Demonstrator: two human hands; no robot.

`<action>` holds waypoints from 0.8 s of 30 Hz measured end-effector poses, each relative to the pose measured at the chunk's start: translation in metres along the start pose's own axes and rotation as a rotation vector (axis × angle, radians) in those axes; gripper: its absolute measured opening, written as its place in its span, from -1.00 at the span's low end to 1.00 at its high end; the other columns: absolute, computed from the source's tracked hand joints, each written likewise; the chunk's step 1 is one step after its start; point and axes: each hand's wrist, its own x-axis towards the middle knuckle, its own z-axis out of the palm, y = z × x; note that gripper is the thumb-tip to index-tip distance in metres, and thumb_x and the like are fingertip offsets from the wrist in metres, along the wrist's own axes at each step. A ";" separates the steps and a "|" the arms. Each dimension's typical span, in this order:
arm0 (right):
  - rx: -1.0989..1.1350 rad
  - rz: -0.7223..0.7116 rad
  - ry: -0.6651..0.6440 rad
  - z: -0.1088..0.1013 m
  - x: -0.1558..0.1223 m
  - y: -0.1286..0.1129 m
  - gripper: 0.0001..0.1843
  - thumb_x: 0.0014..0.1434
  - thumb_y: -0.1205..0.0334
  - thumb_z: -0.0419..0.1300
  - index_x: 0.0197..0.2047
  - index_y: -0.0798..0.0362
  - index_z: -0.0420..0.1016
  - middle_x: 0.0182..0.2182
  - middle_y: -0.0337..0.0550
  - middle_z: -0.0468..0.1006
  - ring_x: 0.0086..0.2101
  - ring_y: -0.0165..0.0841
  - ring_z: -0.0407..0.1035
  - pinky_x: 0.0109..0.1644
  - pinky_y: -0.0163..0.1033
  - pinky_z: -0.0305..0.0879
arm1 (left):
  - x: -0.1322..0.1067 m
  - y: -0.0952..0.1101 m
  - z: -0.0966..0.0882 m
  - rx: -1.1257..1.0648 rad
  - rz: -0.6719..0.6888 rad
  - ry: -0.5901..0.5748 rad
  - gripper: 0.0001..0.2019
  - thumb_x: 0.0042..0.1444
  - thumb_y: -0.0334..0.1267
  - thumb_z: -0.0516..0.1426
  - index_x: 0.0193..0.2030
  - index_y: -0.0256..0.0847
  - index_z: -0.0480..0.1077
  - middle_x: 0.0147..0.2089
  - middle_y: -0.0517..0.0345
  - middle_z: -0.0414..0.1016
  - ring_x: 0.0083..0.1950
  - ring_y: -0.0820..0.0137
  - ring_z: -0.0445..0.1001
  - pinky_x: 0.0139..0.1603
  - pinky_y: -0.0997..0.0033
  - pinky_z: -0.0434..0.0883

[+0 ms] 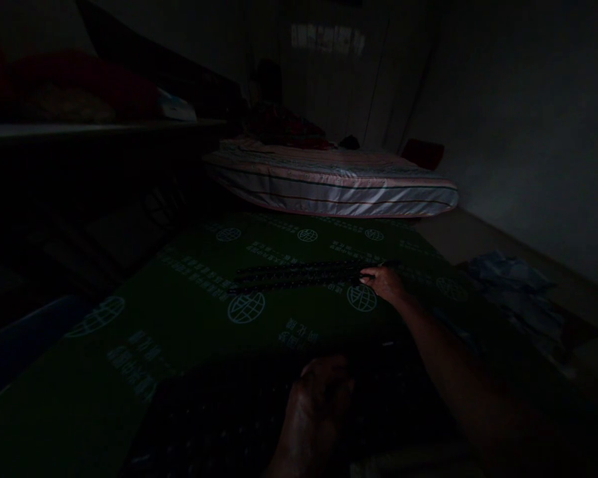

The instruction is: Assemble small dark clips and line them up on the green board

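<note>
Strips (301, 273) dark, slender, pale-flecked.

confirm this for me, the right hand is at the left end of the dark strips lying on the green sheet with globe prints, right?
Not quite: in the head view the right hand is near the right end of the dark strips. They do lie on the green sheet with globe prints.

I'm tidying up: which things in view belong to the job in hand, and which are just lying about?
Apparently in use:
dark strips, held by right hand
dark item by left hand, too dim to identify
green sheet beneath

Lying about:
striped mattress
crumpled cloth at right
red object beyond
</note>
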 end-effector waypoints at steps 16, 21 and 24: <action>0.042 0.020 0.025 0.001 -0.002 -0.001 -0.69 0.03 0.13 0.22 -0.11 -0.10 0.53 -0.20 -0.17 0.59 -0.20 -0.28 0.46 -0.15 -0.26 0.32 | -0.001 0.002 -0.001 -0.001 -0.022 -0.016 -0.79 0.00 -0.33 0.12 -0.20 -0.17 0.48 -0.20 0.07 0.56 -0.18 0.30 0.54 -0.20 0.37 0.50; 0.122 0.040 0.030 -0.004 -0.006 -0.002 -0.65 0.01 0.11 0.23 -0.09 -0.06 0.53 -0.39 -0.19 0.62 -0.36 -0.33 0.48 -0.28 -0.31 0.32 | -0.001 -0.002 0.000 -0.004 0.002 -0.018 -0.79 0.01 -0.31 0.11 -0.19 -0.16 0.48 -0.17 0.07 0.55 -0.14 0.30 0.52 -0.14 0.37 0.49; 0.196 0.074 0.045 -0.015 -0.012 -0.005 -0.55 0.11 -0.02 0.11 0.01 0.01 0.46 -0.68 -0.26 0.50 -0.61 -0.41 0.39 -0.47 -0.36 0.28 | 0.000 -0.001 0.001 -0.035 -0.011 -0.017 -0.78 0.01 -0.30 0.11 -0.18 -0.18 0.47 -0.17 0.05 0.55 -0.14 0.29 0.53 -0.16 0.37 0.49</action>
